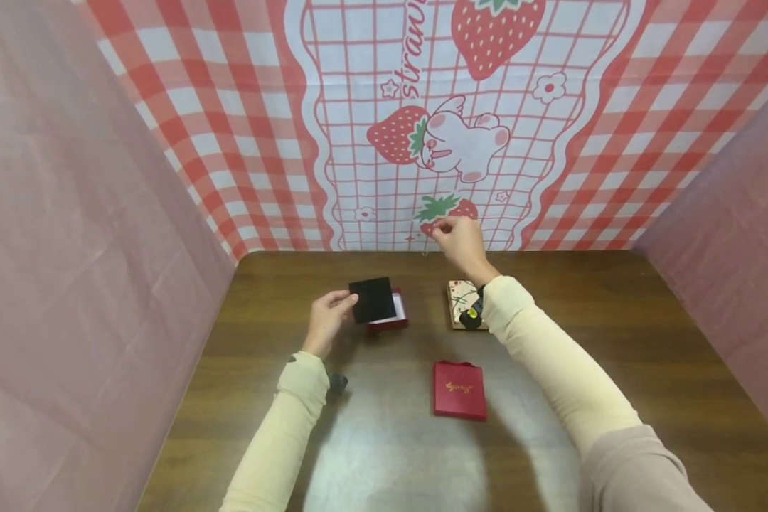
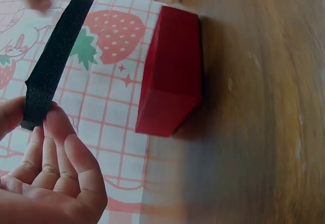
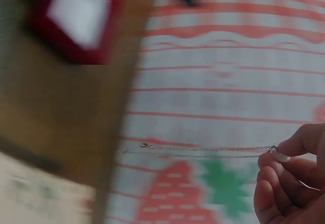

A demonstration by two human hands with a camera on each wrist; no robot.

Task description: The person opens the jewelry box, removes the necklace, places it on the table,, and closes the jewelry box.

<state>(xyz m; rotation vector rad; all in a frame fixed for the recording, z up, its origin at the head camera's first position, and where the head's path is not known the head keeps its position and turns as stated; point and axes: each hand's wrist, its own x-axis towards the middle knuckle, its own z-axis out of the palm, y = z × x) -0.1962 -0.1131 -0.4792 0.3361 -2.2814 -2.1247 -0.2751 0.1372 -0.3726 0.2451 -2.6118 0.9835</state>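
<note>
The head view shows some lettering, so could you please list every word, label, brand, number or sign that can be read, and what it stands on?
"straw", running sideways on the backdrop cloth, cut off at the picture's top edge.
Gold script, upside down on the red square case: too small to read.

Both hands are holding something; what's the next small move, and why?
Probably bring the right hand toward the black pad: it pinches a necklace that hangs loose, and the left hand holds the pad clear of the open red box.
</note>
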